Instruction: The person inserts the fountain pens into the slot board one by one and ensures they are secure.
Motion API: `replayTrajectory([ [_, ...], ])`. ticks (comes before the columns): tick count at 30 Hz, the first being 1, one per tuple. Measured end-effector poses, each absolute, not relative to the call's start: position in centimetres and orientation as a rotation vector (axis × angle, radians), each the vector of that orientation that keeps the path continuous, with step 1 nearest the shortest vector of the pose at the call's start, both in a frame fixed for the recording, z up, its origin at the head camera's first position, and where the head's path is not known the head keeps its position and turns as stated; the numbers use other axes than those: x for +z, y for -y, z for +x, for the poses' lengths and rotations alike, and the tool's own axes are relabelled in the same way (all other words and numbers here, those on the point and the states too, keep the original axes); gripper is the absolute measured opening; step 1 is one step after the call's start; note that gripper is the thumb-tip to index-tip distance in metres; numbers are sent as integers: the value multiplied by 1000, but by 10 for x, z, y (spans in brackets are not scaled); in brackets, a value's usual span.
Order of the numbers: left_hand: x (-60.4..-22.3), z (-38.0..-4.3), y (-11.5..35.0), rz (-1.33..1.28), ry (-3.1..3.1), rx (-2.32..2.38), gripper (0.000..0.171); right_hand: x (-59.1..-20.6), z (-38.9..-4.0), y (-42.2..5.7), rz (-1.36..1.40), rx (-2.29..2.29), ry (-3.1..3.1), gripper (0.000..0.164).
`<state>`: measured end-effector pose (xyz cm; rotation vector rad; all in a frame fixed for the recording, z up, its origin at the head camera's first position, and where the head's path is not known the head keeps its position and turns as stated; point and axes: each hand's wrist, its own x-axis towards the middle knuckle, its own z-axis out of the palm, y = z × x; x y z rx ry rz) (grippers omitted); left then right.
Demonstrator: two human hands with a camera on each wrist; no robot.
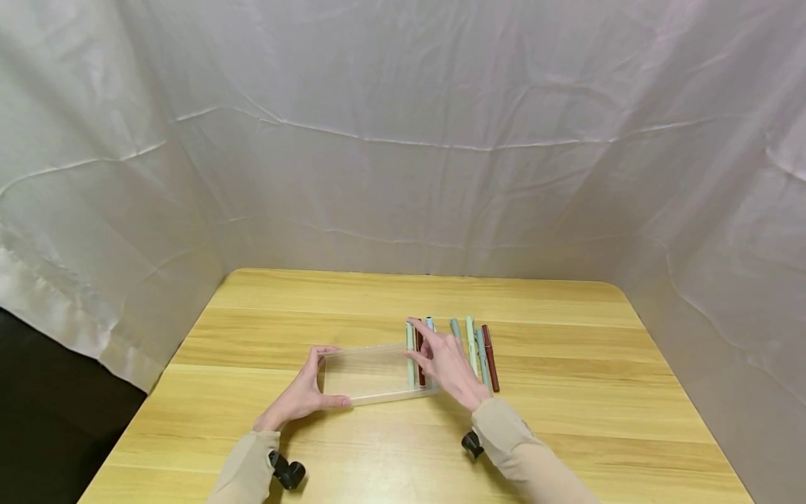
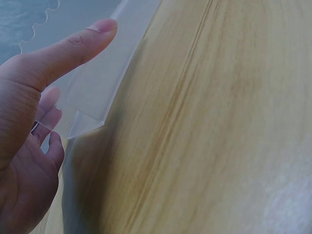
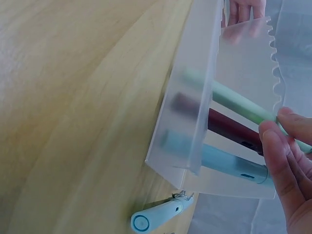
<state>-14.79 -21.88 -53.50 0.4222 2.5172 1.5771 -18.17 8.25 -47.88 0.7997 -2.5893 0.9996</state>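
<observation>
1. Frosted near wall of the clear tray (image 1: pixel 393 399) blurs the near ends of three pens; far end of the light green pen (image 1: pixel 411 369) hard to make out at the fingers, right wrist view
2. Blue pen (image 3: pixel 226 161), tray's right end, largely behind the hand from the head; dark red pen (image 3: pixel 234 129) between it and the green
3. Left hand (image 1: pixel 305 389) clamped on tray's left end, thumb on near wall
4. Right hand (image 1: pixel 450 365) over tray's right end, thumb and finger pinching the light green pen
5. Loose pens (image 1: pixel 491 360) right of tray, leftmost partly hidden
</observation>
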Motion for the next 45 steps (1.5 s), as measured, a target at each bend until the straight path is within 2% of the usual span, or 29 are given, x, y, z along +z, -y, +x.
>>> replayTrajectory([
  [45, -539, -149, 219, 461, -2538, 1594, 94, -479, -183, -78, 735, 900, 2679, 65],
])
